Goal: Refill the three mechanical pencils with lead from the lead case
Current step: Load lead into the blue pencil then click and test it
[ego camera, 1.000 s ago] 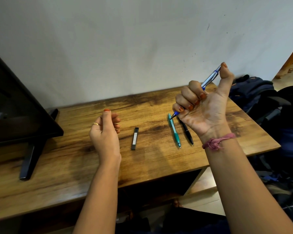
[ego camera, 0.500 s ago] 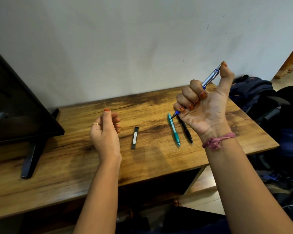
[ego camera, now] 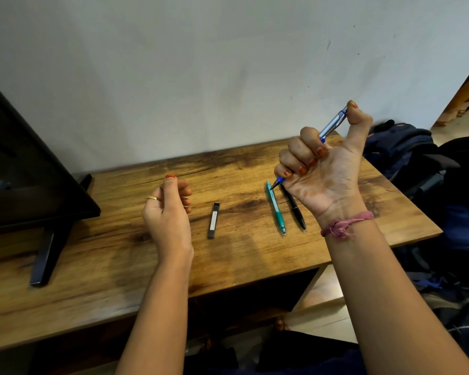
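My right hand point(ego camera: 322, 169) is raised above the table, fist closed around a blue and silver mechanical pencil point(ego camera: 332, 124). Its tip points down-left and my thumb rests on its top button. Below it on the wooden table point(ego camera: 119, 266) lie a teal pencil point(ego camera: 276, 208) and a black pencil point(ego camera: 295, 209), side by side. The dark lead case point(ego camera: 213, 220) lies to their left. My left hand point(ego camera: 168, 209) hovers left of the case with its fingers curled in; I see nothing in it.
A black monitor point(ego camera: 25, 171) on a stand point(ego camera: 49, 255) fills the left of the table. A dark backpack point(ego camera: 401, 152) and other dark items sit off the table's right edge. A pale wall runs behind the table.
Hardly anything has moved. My right hand keeps the blue pencil raised with the thumb on its button, and my left hand stays curled beside the lead case.
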`<state>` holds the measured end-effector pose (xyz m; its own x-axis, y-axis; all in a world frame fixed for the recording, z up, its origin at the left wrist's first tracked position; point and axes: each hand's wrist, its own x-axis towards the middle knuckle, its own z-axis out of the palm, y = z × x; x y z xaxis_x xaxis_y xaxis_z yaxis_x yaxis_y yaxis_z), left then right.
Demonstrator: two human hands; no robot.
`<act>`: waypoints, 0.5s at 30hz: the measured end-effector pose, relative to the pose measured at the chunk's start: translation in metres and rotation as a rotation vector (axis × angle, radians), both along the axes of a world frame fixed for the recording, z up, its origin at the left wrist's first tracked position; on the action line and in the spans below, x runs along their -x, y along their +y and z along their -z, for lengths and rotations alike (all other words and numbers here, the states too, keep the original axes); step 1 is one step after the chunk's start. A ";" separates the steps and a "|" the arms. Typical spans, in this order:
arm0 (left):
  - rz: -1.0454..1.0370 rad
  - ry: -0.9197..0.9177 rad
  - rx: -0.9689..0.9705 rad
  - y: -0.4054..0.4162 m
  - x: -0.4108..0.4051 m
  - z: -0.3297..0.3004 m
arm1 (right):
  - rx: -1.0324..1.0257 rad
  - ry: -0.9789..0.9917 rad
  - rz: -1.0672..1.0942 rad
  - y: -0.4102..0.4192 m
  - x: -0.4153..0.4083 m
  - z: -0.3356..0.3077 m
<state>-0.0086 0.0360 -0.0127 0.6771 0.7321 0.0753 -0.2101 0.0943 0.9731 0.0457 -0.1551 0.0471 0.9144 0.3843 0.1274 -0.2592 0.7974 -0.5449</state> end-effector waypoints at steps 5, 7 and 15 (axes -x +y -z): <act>0.003 -0.006 -0.005 0.000 0.000 0.000 | -0.001 -0.047 -0.022 -0.001 0.001 -0.001; 0.004 -0.011 -0.005 0.000 0.000 -0.001 | -0.010 -0.013 -0.011 0.000 0.001 -0.001; 0.008 -0.018 -0.001 -0.001 0.000 -0.001 | 0.092 0.038 0.083 0.000 0.011 -0.011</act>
